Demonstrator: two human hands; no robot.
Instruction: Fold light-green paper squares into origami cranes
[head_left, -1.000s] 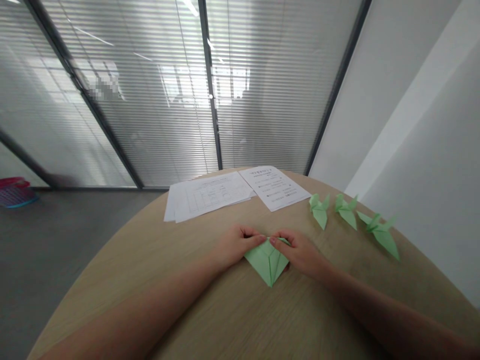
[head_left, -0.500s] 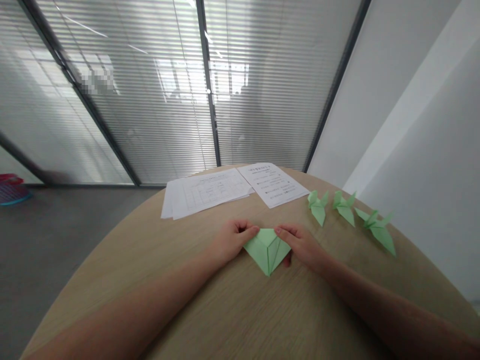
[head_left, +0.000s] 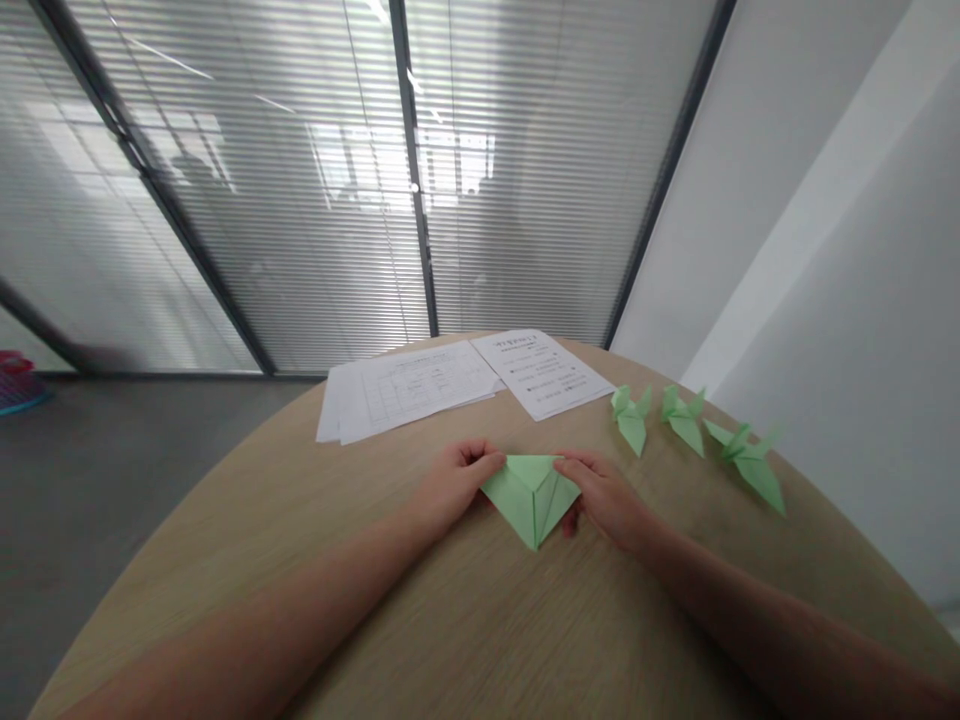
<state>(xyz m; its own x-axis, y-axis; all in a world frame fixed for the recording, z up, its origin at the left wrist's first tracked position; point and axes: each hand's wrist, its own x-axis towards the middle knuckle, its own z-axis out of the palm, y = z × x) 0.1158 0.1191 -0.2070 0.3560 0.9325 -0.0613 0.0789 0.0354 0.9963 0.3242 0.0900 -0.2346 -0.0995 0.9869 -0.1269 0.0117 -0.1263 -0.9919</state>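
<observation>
A folded sheet of green origami paper (head_left: pixel 531 495) is held just above or on the table, its point toward me and creases meeting along its middle. My left hand (head_left: pixel 463 482) pinches its upper left corner, thumb on top. At the upper right corner my right hand (head_left: pixel 600 492) grips it the same way, with fingertips curled beneath the edge. The fingers under the paper are mostly hidden. To the right stand three folded green paper cranes: one nearest the sheets (head_left: pixel 631 420), a middle one (head_left: pixel 683 418) and a right one (head_left: pixel 750 465).
The round wooden table (head_left: pixel 450 630) carries printed sheets (head_left: pixel 412 390) at its far side and another printed page (head_left: pixel 544 375) beside them. Behind is a glass partition with blinds (head_left: pixel 517 230). A white wall (head_left: pixel 847 300) rises on the right. A red and blue basket (head_left: pixel 19 383) sits on the floor at left.
My left hand has shifted slightly left along the paper's top edge, and the top edge shows wider between my thumbs. Both hands still hold the paper. The view has moved slightly.
</observation>
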